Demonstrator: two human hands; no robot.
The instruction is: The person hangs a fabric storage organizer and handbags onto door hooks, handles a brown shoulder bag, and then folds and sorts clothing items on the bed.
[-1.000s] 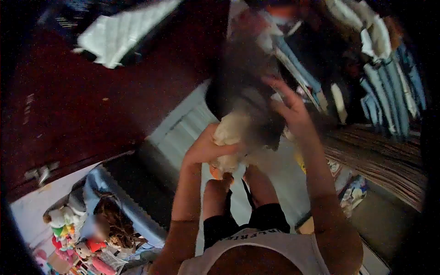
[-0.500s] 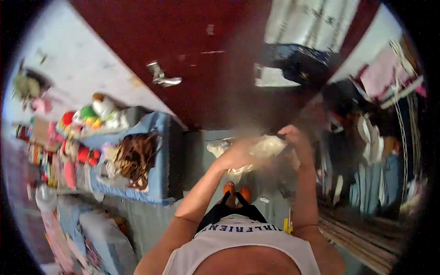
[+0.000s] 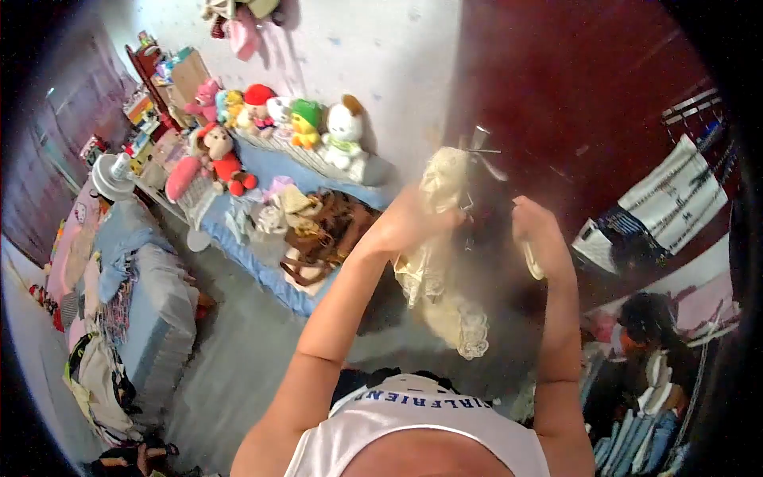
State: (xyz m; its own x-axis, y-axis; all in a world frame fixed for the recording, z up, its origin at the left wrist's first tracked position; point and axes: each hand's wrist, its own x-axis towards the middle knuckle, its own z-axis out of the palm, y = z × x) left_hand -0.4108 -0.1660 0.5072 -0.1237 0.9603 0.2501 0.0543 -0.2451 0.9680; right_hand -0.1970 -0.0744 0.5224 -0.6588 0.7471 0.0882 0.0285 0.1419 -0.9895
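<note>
In front of the door hangs a cream lace bra (image 3: 433,266), with a rounded, cup-like part on top and a scalloped lace edge at the bottom. My left hand (image 3: 409,222) is closed around its upper part, so some of the cloth is hidden. To the right, my right hand (image 3: 544,230) is raised with its fingers pinched together. A thin cream strap (image 3: 534,261) loops below those fingers; whether it joins the bra cannot be seen. Blur covers the gap between the hands.
A dark red door (image 3: 548,87) with a metal handle (image 3: 481,147) stands ahead. Soft toys (image 3: 343,131) and brown bags (image 3: 326,230) lie on the blue-covered bed (image 3: 262,258) at left. White cloth (image 3: 664,199) hangs at right, above folded jeans (image 3: 632,437).
My view has swung left and up, bringing more of the bed and toys into sight. Both hands are raised higher, and the bra now hangs down from my left hand.
</note>
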